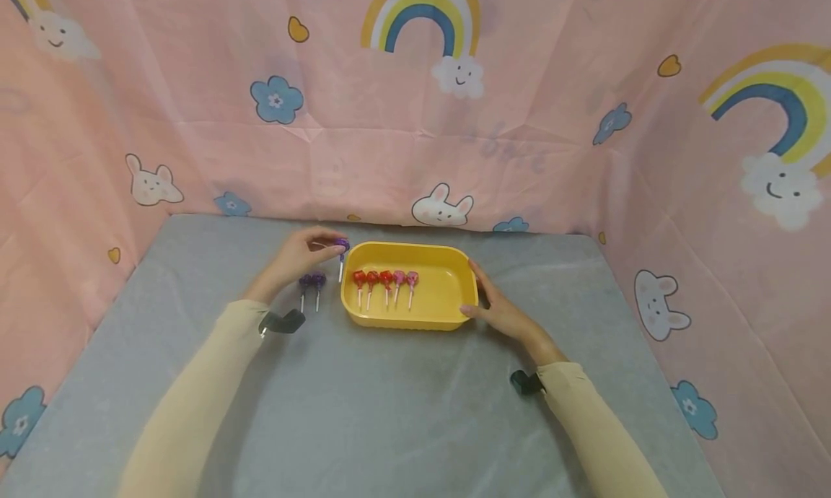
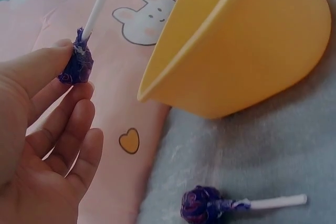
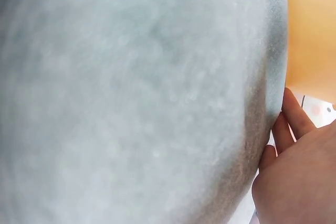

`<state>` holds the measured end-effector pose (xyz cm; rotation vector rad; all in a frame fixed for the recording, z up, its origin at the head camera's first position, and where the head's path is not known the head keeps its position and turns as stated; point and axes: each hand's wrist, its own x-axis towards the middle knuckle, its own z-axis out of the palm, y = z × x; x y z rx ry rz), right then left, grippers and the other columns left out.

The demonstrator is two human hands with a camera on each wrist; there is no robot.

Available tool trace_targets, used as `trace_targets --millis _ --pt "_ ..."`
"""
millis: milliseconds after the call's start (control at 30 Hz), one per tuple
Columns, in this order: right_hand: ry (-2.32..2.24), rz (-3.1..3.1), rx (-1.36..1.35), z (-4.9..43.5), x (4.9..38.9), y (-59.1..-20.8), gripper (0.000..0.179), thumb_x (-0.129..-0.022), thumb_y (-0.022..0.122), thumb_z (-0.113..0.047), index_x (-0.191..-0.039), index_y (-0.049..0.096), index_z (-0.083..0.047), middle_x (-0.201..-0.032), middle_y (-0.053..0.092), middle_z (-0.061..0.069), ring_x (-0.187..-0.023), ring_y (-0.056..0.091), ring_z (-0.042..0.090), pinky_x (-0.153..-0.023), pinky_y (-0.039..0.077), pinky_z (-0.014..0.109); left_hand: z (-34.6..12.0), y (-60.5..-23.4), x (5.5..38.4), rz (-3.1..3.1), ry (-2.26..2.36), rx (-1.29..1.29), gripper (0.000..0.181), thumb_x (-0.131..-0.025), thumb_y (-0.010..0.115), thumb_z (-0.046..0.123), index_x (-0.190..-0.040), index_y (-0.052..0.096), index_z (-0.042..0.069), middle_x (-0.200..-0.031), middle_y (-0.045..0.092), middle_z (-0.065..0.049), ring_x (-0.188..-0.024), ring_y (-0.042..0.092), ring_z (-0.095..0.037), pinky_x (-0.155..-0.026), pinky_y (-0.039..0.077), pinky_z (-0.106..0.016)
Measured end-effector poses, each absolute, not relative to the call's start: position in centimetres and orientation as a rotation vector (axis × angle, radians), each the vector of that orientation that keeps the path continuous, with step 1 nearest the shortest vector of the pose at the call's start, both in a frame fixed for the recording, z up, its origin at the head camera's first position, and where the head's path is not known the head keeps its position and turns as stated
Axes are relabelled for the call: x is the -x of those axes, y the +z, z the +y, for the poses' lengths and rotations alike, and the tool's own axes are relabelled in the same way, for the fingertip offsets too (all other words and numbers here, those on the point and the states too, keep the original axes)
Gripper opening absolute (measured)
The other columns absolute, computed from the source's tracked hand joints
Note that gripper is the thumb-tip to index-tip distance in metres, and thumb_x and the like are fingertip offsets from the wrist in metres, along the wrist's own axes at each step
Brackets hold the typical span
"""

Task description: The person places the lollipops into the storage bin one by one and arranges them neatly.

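My left hand (image 1: 304, 254) pinches a purple-wrapped lollipop (image 2: 77, 66) by its candy end, between thumb and fingers. It is held just off the left end of a yellow plastic tray (image 1: 444, 317), with its white stick pointing down in the head view. At the tray's right end, my right hand (image 1: 503, 312) holds the rim, thumb toward the front corner and fingers along the outer side. Inside the tray, three red lollipops (image 1: 372, 278) and two pink lollipops (image 1: 412, 278) stand in a row on the left. Two more purple lollipops (image 1: 318, 281) lie beneath my left wrist.
A grey cloth (image 1: 389, 411) covers the table. Pink printed fabric (image 1: 324, 159) with rainbows, rabbits and flowers hangs behind and along both sides. Dark straps (image 1: 282, 322) sit at both wrists, over cream sleeves.
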<state>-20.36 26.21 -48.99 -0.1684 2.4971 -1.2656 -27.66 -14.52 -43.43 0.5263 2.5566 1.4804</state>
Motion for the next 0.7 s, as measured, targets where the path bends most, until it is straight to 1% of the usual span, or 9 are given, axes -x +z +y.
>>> trace_targets --millis 167,267,367,467,700 --pt "-1.259 2.497 0.156 26.2 20.4 -48.9 0.094 -0.091 0.067 -0.043 -0.153 -0.002 -0.052 -0.168 0.011 0.008 -0.153 0.014 0.035 -0.12 0.007 0.07 -13.5 -43.2 27.9 2.549 1.497 -0.557 0.035 -0.093 0.069 0.029 -0.124 0.067 0.011 -0.121 0.069 -0.012 -0.113 0.064 -0.028 -0.104 0.052 -0.045" --pt "-1.261 2.497 0.155 26.1 20.4 -48.9 0.094 -0.091 0.068 -0.042 -0.153 -0.002 -0.052 -0.167 0.014 0.008 -0.152 0.015 0.035 -0.121 0.007 0.07 -12.8 -43.1 27.9 2.546 1.496 -0.578 0.035 -0.094 0.068 0.028 -0.124 0.066 0.01 -0.12 0.07 -0.013 -0.112 0.064 -0.029 -0.103 0.052 -0.045" --pt "-1.261 2.499 0.16 26.1 20.4 -48.8 0.094 -0.091 0.068 -0.041 -0.153 -0.002 -0.052 -0.166 0.016 0.009 -0.152 0.017 0.035 -0.121 0.007 0.07 -12.1 -43.2 28.0 2.539 1.481 -0.571 0.034 -0.093 0.069 0.03 -0.122 0.067 0.013 -0.117 0.071 -0.011 -0.11 0.065 -0.027 -0.102 0.053 -0.044" --pt "-1.258 2.499 0.159 26.1 20.3 -48.8 0.094 -0.091 0.068 -0.041 -0.153 -0.002 -0.053 -0.167 0.014 0.009 -0.153 0.016 0.035 -0.121 0.007 0.069 -11.4 -43.3 28.2 2.528 1.473 -0.573 0.033 -0.093 0.069 0.032 -0.121 0.068 0.015 -0.115 0.072 -0.008 -0.107 0.066 -0.025 -0.101 0.053 -0.043" --pt "-1.25 2.509 0.168 26.2 20.3 -49.0 0.094 -0.091 0.067 -0.041 -0.153 -0.002 -0.053 -0.166 0.016 0.01 -0.152 0.016 0.035 -0.121 0.008 0.069 -9.9 -43.4 28.5 2.488 1.47 -0.58 0.033 -0.093 0.069 0.032 -0.121 0.069 0.014 -0.112 0.071 -0.008 -0.103 0.065 -0.024 -0.097 0.055 -0.041"
